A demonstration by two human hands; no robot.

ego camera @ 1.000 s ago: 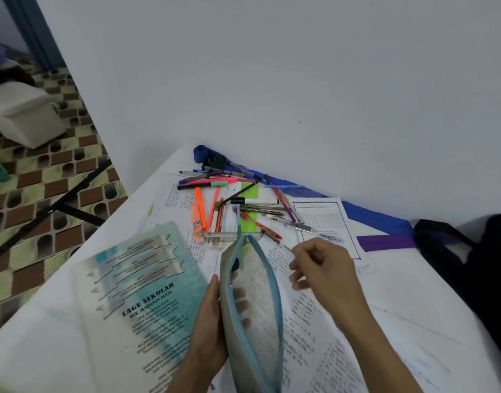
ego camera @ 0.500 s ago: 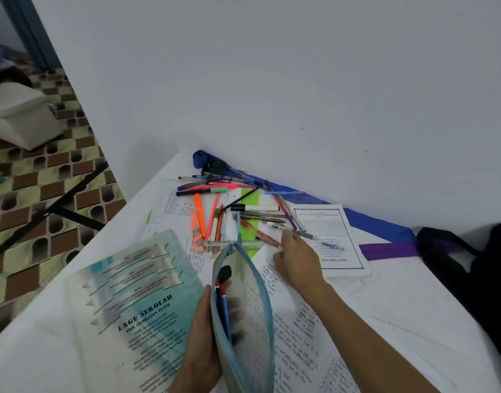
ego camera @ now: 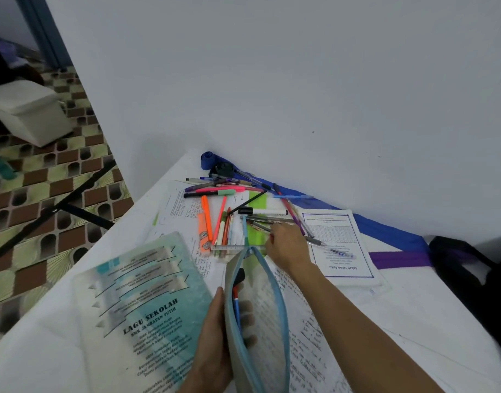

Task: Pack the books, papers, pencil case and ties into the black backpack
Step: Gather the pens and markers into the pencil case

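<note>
Head view. Grips the pencil case (ego camera: 260, 321) with the left hand (ego camera: 212, 336), fingers showing through the clear wall, zip mouth gaping upward, a couple of pens inside. Reaches with the right hand (ego camera: 286, 245) onto the loose pens (ego camera: 238, 214), fingers curled down over the grey ones; cannot tell whether one is pinched. Pile just beyond the case's far end, the right hand the nearer; grey pens lying crosswise to the case's long axis, so probably needing a turn before dropping in. Black backpack (ego camera: 476, 273) well apart at the tabletop (ego camera: 414, 321) right edge.
</note>
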